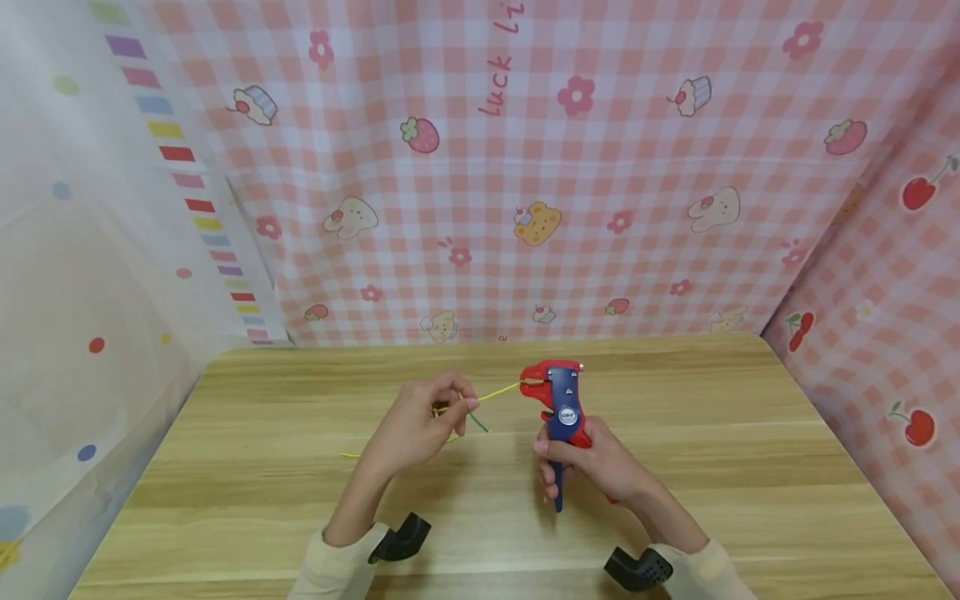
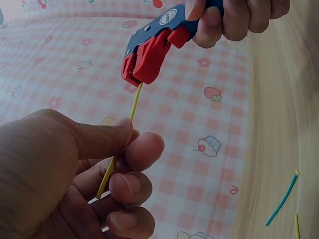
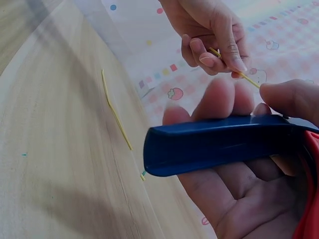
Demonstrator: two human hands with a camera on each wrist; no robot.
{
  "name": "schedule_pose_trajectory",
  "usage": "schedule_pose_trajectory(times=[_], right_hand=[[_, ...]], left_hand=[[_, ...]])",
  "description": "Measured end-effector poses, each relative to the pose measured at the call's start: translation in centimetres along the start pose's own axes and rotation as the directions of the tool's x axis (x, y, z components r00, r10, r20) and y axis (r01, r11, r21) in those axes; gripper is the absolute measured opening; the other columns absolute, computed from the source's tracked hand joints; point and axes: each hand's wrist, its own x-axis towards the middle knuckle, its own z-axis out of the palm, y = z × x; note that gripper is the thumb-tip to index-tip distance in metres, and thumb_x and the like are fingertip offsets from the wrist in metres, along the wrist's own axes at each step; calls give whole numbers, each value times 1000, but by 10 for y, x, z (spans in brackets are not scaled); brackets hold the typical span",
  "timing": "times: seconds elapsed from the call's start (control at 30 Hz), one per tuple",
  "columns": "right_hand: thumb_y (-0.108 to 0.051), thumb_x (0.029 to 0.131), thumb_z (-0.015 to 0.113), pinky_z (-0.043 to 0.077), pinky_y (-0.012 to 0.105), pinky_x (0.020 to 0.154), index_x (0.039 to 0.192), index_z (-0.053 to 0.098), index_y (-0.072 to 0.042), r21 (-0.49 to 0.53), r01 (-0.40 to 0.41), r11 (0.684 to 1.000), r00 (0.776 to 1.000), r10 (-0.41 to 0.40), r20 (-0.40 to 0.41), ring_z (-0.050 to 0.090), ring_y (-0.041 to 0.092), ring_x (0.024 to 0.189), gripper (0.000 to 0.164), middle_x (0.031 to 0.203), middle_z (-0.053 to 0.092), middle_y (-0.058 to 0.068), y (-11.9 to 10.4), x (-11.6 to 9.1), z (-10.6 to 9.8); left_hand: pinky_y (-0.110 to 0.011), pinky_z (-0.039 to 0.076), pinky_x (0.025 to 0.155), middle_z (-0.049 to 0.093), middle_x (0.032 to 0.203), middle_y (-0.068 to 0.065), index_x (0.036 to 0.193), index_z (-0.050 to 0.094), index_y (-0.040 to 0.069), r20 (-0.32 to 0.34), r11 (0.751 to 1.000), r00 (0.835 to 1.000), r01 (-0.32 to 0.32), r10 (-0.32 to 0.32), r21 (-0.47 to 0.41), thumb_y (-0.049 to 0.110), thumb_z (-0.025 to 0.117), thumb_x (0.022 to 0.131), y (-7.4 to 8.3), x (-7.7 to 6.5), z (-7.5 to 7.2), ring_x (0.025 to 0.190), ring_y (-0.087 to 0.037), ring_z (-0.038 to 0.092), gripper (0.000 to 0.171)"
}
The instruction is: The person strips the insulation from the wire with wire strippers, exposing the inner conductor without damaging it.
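My left hand (image 1: 420, 421) pinches a thin yellow wire (image 1: 497, 392) between thumb and forefinger, its rear end sticking out behind the fingers in the left wrist view. The wire's far end reaches the red jaws of a blue-and-red wire stripper (image 1: 566, 402); how deep it goes in is hidden. My right hand (image 1: 600, 458) grips the stripper by its handles, with the nose turned toward the left hand. In the right wrist view the blue handle (image 3: 224, 144) lies across the curled fingers.
On the wooden table (image 1: 247, 500) lie another yellow wire (image 3: 115, 117) and a short green wire (image 2: 282, 200) with a yellow bit at its end. A tiny green scrap (image 3: 24, 155) lies apart. A checked cloth (image 1: 480, 183) hangs behind the table.
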Motion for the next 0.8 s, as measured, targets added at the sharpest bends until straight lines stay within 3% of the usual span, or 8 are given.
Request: schedule_pose_trajectory(times=[0.2,0.33,0.57,0.8], right_hand=[[-16,106,56,62,40,76,109,52,7,17,22,1000,999,-23,36,72,18,74,24,84,70,4,0,-1,-2],[-13,107,54,62,40,78,109,54,3,49,50,998,996,-54,73,73,20,77,16,88,72,5,1,-1,-5],[-5,106,50,63,40,80,110,53,6,101,98,990,984,-111,139,76,21,81,13,91,74,6,4,-1,-9],[-5,106,50,63,40,80,109,56,0,109,73,991,987,-88,138,77,22,80,8,91,75,6,5,-1,-12]], left_hand=[[-19,26,47,62,63,4,99,66,13,1,999,999,42,-42,-6,12,63,102,-1,-1,-2,47,-5,39,5],[-19,27,46,64,66,-3,99,67,11,-1,998,998,63,-63,-6,13,63,102,-1,-2,-4,48,-6,42,5],[-19,30,47,65,68,-1,97,68,13,-21,998,998,60,-60,18,14,65,101,-3,-2,-5,52,-9,52,6],[-20,37,50,65,71,0,95,69,15,-46,998,998,41,-39,41,13,67,100,-7,-2,-6,60,-12,58,5]])
